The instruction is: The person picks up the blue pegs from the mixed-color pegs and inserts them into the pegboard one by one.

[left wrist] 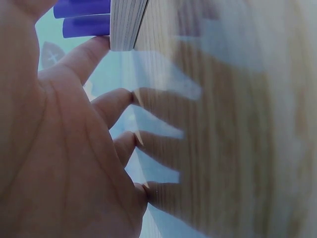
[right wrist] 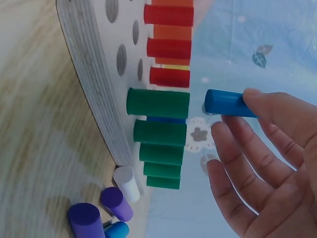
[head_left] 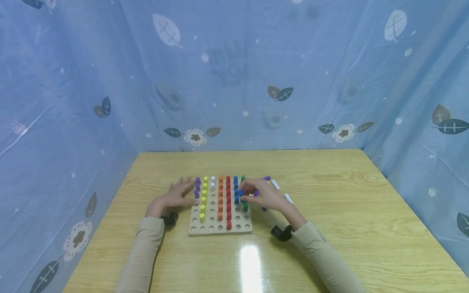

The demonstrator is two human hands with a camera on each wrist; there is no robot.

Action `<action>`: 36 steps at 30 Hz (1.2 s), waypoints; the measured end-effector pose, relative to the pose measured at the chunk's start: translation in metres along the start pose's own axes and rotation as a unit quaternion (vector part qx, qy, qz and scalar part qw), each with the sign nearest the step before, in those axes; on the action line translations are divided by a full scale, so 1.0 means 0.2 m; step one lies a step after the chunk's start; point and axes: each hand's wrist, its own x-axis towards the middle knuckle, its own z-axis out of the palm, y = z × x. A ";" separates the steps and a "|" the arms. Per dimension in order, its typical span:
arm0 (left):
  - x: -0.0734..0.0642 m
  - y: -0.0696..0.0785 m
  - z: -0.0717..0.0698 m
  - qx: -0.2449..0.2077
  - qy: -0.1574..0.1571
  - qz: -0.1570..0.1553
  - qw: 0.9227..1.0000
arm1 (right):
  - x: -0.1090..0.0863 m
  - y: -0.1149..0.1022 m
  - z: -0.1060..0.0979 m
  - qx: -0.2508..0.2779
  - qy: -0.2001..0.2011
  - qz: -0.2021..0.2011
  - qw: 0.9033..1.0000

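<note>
A wooden pegboard lies on the table, with colored pegs standing in columns of holes. My right hand pinches a blue peg between thumb and fingers, above the board's right side. In the right wrist view the peg is clear of the board, beside a row of green pegs. My left hand lies spread at the board's left edge. In the left wrist view, one finger touches the board's edge near purple pegs, and other fingertips touch the table.
Loose white pegs and purple pegs lie on the table right of the board, partly hidden by the right hand. Another loose blue peg is among them. A patterned blue curtain surrounds the table's back and sides.
</note>
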 end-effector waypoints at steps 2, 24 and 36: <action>0.00 0.00 0.00 0.000 0.000 -0.001 1.000 | 0.00 0.00 0.01 0.006 -0.009 0.008 1.000; 0.01 -0.01 0.00 0.003 -0.001 0.000 1.000 | 0.00 -0.03 0.11 -0.033 -0.057 0.049 0.997; 0.01 -0.01 0.00 -0.001 -0.001 -0.005 1.000 | 0.00 -0.05 0.11 -0.108 -0.058 0.044 0.992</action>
